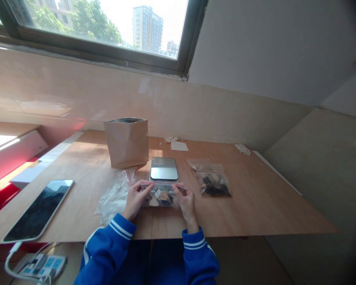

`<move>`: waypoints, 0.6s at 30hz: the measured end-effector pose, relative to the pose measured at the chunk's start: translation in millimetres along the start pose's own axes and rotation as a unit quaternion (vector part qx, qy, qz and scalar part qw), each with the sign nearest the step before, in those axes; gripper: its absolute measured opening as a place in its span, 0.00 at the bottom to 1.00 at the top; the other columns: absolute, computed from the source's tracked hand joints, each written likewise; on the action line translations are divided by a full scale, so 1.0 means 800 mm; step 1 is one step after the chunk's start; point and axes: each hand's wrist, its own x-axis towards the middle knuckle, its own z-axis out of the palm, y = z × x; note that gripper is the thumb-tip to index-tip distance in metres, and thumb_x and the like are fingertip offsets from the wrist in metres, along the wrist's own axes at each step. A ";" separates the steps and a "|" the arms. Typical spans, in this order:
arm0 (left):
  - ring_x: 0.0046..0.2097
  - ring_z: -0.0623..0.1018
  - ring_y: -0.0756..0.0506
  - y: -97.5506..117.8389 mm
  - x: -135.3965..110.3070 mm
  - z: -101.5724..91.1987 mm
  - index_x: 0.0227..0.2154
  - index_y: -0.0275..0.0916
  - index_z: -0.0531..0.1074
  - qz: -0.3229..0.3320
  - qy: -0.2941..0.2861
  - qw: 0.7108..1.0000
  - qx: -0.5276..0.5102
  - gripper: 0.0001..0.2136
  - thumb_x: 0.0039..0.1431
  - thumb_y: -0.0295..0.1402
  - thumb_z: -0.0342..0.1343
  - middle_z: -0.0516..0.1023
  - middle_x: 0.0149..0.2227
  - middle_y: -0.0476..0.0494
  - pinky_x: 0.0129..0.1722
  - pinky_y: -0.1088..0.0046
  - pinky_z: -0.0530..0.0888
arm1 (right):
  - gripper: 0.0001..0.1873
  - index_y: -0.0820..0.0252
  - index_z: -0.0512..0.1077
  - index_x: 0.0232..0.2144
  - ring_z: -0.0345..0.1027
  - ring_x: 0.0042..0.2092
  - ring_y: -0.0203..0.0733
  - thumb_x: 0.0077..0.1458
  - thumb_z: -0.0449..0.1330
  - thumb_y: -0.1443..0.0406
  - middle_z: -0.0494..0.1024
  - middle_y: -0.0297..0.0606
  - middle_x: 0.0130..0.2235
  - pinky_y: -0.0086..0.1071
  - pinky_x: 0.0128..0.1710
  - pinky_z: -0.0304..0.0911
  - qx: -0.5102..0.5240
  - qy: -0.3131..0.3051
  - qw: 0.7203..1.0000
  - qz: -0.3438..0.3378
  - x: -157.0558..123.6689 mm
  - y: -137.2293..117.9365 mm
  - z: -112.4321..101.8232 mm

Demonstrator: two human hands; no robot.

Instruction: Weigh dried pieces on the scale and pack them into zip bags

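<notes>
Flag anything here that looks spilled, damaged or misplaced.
Crumpled white scraps lie near the table's far edge, some behind the scale, more farther right; they look like litter. The strip under the window frame's lower right corner looks rough and chipped. Nothing looks spilled around the bag being held.

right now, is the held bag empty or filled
At least partly filled: pale and dark pieces show through the clear bag. The left hand and right hand pinch its top; whether sealed, cannot tell.
</notes>
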 end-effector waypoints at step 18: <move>0.27 0.73 0.51 0.004 -0.003 0.003 0.31 0.35 0.79 0.000 -0.034 0.999 -0.004 0.13 0.50 0.42 0.63 0.78 0.30 0.45 0.25 0.77 0.68 | 0.13 0.61 0.73 0.25 0.69 0.33 0.39 0.51 0.63 0.57 0.74 0.36 0.27 0.31 0.35 0.67 -0.043 -0.055 0.997 -0.043 -0.001 -0.008 0.008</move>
